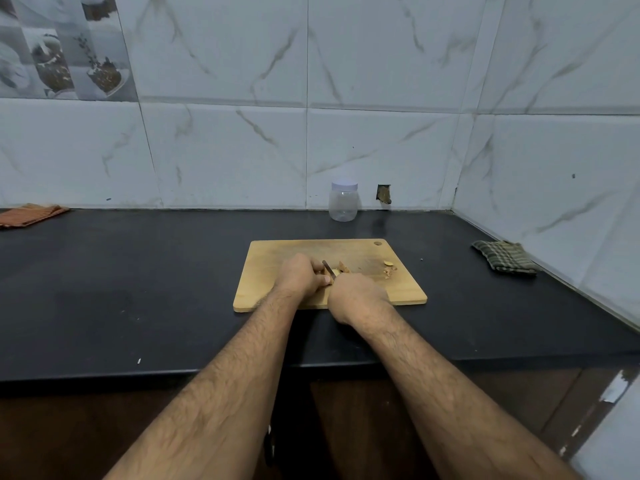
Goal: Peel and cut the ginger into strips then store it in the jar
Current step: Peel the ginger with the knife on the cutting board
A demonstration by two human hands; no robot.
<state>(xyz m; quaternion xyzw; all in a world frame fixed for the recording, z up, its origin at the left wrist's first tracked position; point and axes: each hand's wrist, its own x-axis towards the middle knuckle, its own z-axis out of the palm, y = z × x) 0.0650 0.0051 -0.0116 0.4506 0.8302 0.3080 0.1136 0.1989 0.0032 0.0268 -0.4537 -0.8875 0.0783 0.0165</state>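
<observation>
Peeling/cutting step, judged: left hand point(300, 274) grips the ginger point(335, 271) mid cutting board point(277, 292); right hand point(356, 295) is curled, prob. round the knife point(327, 267) handle, hidden. Next: steady thin cuts, fingers clear. Count: 1 jar point(343, 201), lid on, far by wall; 2 cloths; a few peel scraps point(389, 268) right.

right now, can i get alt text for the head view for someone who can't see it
Two bare hands work a small piece of ginger on a rectangular wooden cutting board: the left hand steadies it, the right hand holds a knife. A clear, white-lidded plastic jar stands behind on the black counter.
</observation>
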